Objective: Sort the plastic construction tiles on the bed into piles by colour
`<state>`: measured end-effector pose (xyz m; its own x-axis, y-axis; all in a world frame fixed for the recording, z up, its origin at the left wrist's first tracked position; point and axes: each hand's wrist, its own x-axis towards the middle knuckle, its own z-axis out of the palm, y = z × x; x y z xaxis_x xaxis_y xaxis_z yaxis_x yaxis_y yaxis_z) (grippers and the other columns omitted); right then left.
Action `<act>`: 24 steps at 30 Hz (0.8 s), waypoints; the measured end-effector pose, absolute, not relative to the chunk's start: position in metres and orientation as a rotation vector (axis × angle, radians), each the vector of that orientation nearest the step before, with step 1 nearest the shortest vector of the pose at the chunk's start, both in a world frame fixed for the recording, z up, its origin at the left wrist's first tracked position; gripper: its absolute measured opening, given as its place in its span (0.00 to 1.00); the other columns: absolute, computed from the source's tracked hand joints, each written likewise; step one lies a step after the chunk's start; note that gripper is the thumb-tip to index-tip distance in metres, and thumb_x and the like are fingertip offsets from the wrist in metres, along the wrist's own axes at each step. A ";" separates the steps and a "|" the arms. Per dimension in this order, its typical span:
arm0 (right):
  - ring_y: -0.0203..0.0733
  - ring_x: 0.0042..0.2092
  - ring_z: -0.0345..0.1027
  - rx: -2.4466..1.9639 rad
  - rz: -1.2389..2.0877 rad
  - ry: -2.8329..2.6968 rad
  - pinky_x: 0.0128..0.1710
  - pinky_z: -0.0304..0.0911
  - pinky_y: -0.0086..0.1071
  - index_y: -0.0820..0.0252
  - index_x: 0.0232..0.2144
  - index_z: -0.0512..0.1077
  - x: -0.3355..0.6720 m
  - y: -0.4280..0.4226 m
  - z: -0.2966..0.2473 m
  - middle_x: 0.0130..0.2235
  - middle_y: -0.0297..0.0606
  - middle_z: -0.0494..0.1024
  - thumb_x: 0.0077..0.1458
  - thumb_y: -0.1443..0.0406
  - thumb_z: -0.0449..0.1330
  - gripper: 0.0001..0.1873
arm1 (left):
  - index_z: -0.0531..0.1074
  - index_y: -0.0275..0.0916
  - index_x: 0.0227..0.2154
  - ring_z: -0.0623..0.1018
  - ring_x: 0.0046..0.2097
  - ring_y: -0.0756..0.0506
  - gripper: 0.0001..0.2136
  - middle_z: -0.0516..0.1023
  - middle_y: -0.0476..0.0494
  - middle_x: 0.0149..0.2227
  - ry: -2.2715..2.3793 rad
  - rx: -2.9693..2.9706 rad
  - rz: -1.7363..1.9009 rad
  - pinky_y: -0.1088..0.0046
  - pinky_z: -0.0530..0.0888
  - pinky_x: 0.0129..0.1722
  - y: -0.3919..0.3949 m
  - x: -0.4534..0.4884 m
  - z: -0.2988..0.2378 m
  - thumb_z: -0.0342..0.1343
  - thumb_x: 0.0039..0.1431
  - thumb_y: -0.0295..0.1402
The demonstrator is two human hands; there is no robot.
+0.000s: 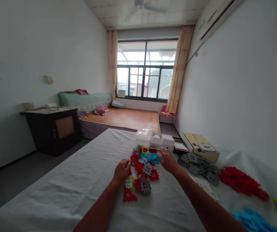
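Observation:
My left hand (122,169) is at the left edge of a loose pile of plastic building pieces. Its fingers are curled in against the red pieces (134,158), and anything inside them is hidden. On the pile's far right side is my right hand (167,160), its fingers apart and reaching over the edge beside the blue pieces (154,158). Between the hands lie more red pieces, a grey piece with a window insert (145,186), white window frames (128,183) and a yellow-green piece (144,149).
Behind the pile stand a clear plastic box (143,137) and white boxes (167,141). Grey pieces (201,167), red pieces (243,182), white pieces (204,186) and blue pieces (253,220) lie to the right. A yellow carton (201,146) is near the wall. Cloth covers the table (80,180).

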<state>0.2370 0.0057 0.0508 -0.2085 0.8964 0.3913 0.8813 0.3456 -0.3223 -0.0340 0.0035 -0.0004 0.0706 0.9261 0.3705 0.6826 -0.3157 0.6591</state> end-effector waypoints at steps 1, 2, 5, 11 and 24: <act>0.46 0.56 0.56 -1.593 0.019 -2.070 0.52 0.54 0.38 0.59 0.52 0.64 0.232 0.026 0.047 0.55 0.44 0.65 0.56 0.64 0.49 0.21 | 0.74 0.39 0.37 0.74 0.43 0.47 0.14 0.76 0.43 0.40 1.596 2.028 1.149 0.73 0.68 0.45 0.004 -0.038 -0.003 0.44 0.57 0.34; 0.46 0.56 0.56 -1.623 0.016 -2.052 0.52 0.53 0.38 0.61 0.52 0.64 0.227 0.044 0.044 0.55 0.46 0.65 0.55 0.65 0.50 0.21 | 0.74 0.39 0.37 0.74 0.44 0.47 0.13 0.76 0.43 0.40 1.585 2.022 1.183 0.73 0.68 0.45 0.004 -0.041 -0.005 0.45 0.57 0.34; 0.45 0.53 0.60 -1.620 0.059 -2.091 0.52 0.54 0.38 0.62 0.50 0.66 0.215 0.078 0.033 0.52 0.45 0.69 0.54 0.65 0.51 0.20 | 0.74 0.40 0.39 0.72 0.47 0.46 0.13 0.74 0.42 0.43 1.589 2.006 1.243 0.70 0.68 0.48 0.007 -0.047 -0.008 0.46 0.56 0.33; 0.38 0.45 0.67 -1.501 0.142 -2.224 0.47 0.58 0.31 0.56 0.39 0.73 0.204 0.061 0.024 0.43 0.38 0.75 0.56 0.67 0.48 0.15 | 0.71 0.38 0.45 0.68 0.53 0.44 0.15 0.71 0.39 0.49 1.607 2.040 1.276 0.64 0.63 0.55 0.012 -0.044 -0.010 0.47 0.57 0.36; 0.45 0.51 0.60 -1.510 -0.060 -2.329 0.48 0.56 0.38 0.54 0.47 0.67 0.161 0.063 0.056 0.47 0.40 0.73 0.60 0.56 0.43 0.20 | 0.72 0.40 0.42 0.70 0.49 0.46 0.14 0.73 0.42 0.45 1.497 2.090 1.263 0.69 0.65 0.52 0.008 -0.034 -0.008 0.44 0.59 0.36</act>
